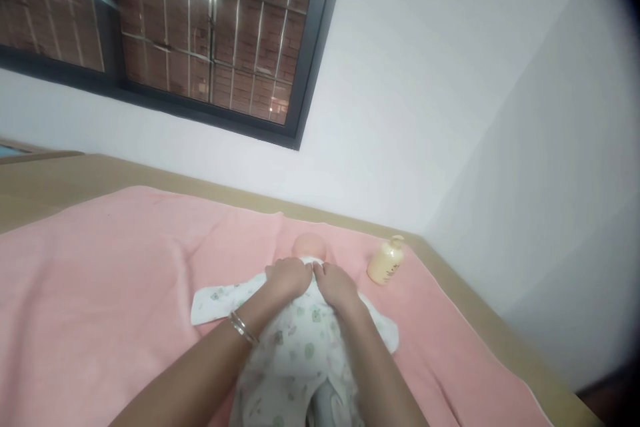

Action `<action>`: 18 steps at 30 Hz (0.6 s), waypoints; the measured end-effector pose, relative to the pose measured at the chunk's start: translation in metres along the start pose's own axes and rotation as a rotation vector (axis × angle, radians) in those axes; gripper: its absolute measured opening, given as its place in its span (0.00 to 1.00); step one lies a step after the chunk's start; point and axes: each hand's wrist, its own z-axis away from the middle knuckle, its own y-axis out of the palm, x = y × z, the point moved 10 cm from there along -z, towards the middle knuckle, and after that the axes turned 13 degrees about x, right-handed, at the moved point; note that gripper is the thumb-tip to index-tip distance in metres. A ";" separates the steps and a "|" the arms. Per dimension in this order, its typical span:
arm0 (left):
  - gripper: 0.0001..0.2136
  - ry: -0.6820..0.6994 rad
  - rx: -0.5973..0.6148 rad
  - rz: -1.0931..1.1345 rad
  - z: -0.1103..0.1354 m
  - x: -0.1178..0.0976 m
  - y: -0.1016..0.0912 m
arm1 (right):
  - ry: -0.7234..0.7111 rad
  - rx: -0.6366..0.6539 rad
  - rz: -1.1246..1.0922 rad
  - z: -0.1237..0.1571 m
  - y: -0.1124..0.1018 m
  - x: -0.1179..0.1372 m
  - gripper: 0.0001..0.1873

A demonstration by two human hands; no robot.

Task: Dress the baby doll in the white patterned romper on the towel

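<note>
A small baby-like figure, perhaps a doll, lies on a pink blanket (140,267), its round bald head (309,245) away from me. It wears a white baby garment (300,347) printed with small green and brown figures, sleeves spread to both sides. At the neckline, my left hand (291,277) is closed with its fingers pinching the cloth. Right beside it, my right hand (336,285) pinches the collar too, the fingertips of both hands nearly meeting. My forearms cover part of the garment's sides. Whether a fastener sits between my fingers is too small to tell.
A pale yellow pump bottle (386,261) stands on the blanket to the right of the head. The blanket covers a wooden surface (460,287) whose edge meets a white wall (400,80). A dark-framed window (305,67) with bars is above at the left.
</note>
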 end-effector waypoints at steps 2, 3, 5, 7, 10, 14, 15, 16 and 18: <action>0.23 0.001 -0.025 0.017 -0.004 0.001 0.000 | 0.010 0.003 -0.040 0.000 0.000 -0.002 0.35; 0.24 -0.007 -0.035 0.016 -0.005 0.001 0.000 | 0.009 0.007 -0.066 0.001 0.000 -0.004 0.35; 0.24 -0.028 -0.047 0.016 -0.005 0.002 0.000 | -0.024 0.020 -0.120 0.005 -0.002 -0.006 0.34; 0.25 -0.041 -0.055 0.019 -0.004 0.004 0.000 | -0.095 0.041 -0.172 0.011 -0.006 -0.005 0.34; 0.29 -0.033 -0.066 0.030 -0.004 0.011 -0.004 | -0.167 0.066 -0.223 0.022 -0.010 -0.002 0.32; 0.31 0.042 -0.033 0.094 -0.009 0.017 -0.004 | -0.129 0.054 -0.245 0.024 -0.013 -0.003 0.31; 0.30 0.058 -0.035 0.094 -0.010 0.017 -0.005 | -0.124 0.045 -0.252 0.024 -0.013 -0.002 0.31; 0.29 0.066 -0.040 0.085 -0.010 0.016 -0.006 | -0.121 0.035 -0.258 0.023 -0.014 -0.002 0.31; 0.28 0.069 -0.042 0.061 -0.011 0.015 -0.008 | -0.115 0.024 -0.263 0.023 -0.015 -0.001 0.31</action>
